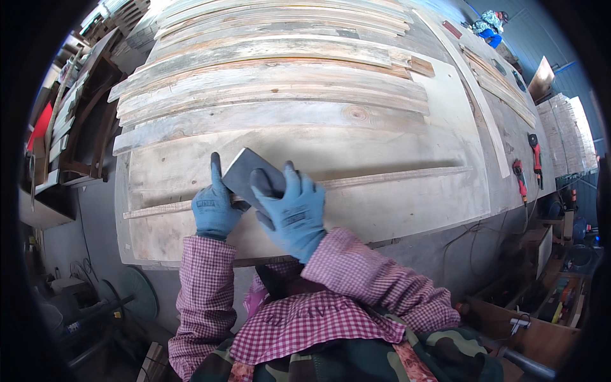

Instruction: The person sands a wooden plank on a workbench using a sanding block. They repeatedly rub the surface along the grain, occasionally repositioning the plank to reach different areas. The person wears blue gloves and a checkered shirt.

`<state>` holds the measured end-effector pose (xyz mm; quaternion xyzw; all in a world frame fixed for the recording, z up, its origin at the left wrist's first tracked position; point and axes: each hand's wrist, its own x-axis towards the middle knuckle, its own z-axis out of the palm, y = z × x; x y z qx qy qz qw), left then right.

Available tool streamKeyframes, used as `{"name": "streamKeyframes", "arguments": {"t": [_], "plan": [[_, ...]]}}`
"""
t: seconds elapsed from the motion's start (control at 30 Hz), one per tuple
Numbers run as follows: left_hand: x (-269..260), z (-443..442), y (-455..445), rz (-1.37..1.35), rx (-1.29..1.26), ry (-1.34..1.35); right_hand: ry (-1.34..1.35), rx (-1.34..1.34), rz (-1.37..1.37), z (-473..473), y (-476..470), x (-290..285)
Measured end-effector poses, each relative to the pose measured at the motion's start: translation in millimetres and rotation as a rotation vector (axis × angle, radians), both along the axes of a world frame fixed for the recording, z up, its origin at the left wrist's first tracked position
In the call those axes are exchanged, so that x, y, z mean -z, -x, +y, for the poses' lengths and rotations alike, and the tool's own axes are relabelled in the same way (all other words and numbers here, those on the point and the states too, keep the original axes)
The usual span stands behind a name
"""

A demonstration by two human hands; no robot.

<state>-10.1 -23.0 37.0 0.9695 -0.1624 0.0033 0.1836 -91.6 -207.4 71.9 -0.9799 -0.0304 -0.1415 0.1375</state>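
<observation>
My right hand (292, 210), in a blue work glove with dark fingertips, grips a dark grey flat rectangular block (248, 179), which is tilted over a narrow wooden strip (396, 177). The block's exact kind cannot be told. My left hand (215, 207), gloved alike, is at the strip just left of the block, its index finger pointing up and its other fingers curled around the strip. The strip runs across a pale plywood sheet (305, 143) on the workbench. Part of it is hidden behind my hands and the block.
Several wooden boards (267, 117) lie side by side beyond the strip. Two red-and-black power tools (519, 181) rest at the bench's right edge, near a long thin batten (487, 119). A person (489, 27) is far off at upper right. An open wooden toolbox (530, 329) stands lower right.
</observation>
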Motion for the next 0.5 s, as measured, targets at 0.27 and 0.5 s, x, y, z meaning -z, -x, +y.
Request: {"name": "streamKeyframes", "arguments": {"t": [0.27, 0.5], "plan": [[-15, -5, 0, 0.018, 0.060, -0.007, 0.019, 0.307, 0.008, -117, 36, 2], [-12, -9, 2, -0.004, 0.081, -0.003, 0.113, 1.235, 0.202, -314, 97, 9]]}}
